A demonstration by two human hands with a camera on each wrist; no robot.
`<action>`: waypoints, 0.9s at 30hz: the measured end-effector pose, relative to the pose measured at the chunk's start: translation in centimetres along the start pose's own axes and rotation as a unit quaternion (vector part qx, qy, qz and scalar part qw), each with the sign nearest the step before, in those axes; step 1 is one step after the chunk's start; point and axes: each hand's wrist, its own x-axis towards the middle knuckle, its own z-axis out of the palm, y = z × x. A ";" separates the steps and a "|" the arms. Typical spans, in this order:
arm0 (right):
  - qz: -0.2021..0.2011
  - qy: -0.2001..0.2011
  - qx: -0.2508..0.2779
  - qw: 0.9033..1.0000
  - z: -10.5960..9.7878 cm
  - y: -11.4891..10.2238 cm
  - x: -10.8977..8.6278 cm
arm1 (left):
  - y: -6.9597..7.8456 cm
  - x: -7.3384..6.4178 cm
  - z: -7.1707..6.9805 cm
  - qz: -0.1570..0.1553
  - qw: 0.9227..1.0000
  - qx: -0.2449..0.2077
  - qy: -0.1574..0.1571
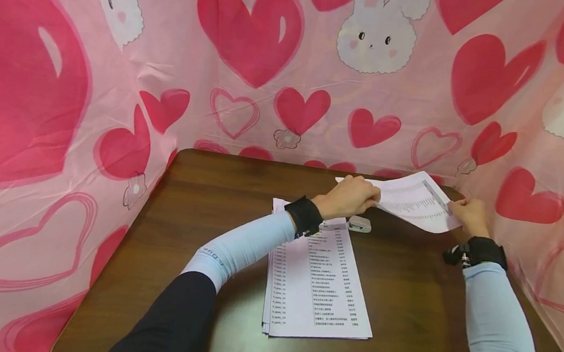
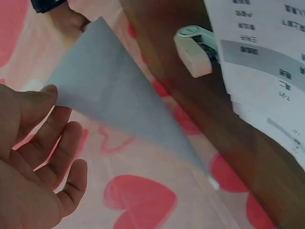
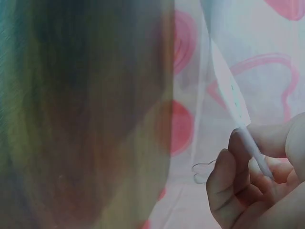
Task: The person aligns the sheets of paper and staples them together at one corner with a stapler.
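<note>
A printed sheet of paper [image 1: 411, 200] is held up in the air over the far right of the table. My left hand [image 1: 352, 197] pinches its left edge between thumb and index finger, the other fingers loosely bent in the left wrist view. At the opposite end, my right hand [image 1: 471, 214] grips the sheet, whose edge runs between thumb and fingers in the right wrist view. Below my left wrist lies a stack of printed sheets [image 1: 323, 290], its top partly covered by the wrist strap. A small pale stapler [image 1: 359, 224] sits beside the stack's upper right corner.
The brown wooden table [image 1: 415, 313] carries all of this. A pink curtain [image 1: 262, 113] with hearts and rabbits hangs along its back and sides, close behind the raised sheet.
</note>
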 end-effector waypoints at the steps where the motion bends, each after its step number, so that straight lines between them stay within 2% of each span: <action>1: 0.001 -0.001 0.005 1.000 0.0 -0.3 0.0 | 0.1 0.0 -0.2 0.004 1.000 0.002 0.000; 5: -0.003 0.005 0.011 1.000 -0.1 -1.3 0.1 | 0.5 -0.1 -0.8 0.018 1.000 0.002 -0.006; 12: -0.072 0.034 -0.003 0.997 0.0 -2.7 0.7 | 1.7 -0.4 -2.0 0.031 0.999 0.000 -0.023; 19: -0.133 0.067 -0.017 0.989 1.4 -5.5 1.1 | 2.5 -1.3 -3.0 0.024 0.998 -0.015 -0.050; 27: -0.174 0.091 -0.045 0.979 2.9 -7.9 1.6 | 2.9 -2.0 -3.3 0.037 0.996 -0.018 -0.076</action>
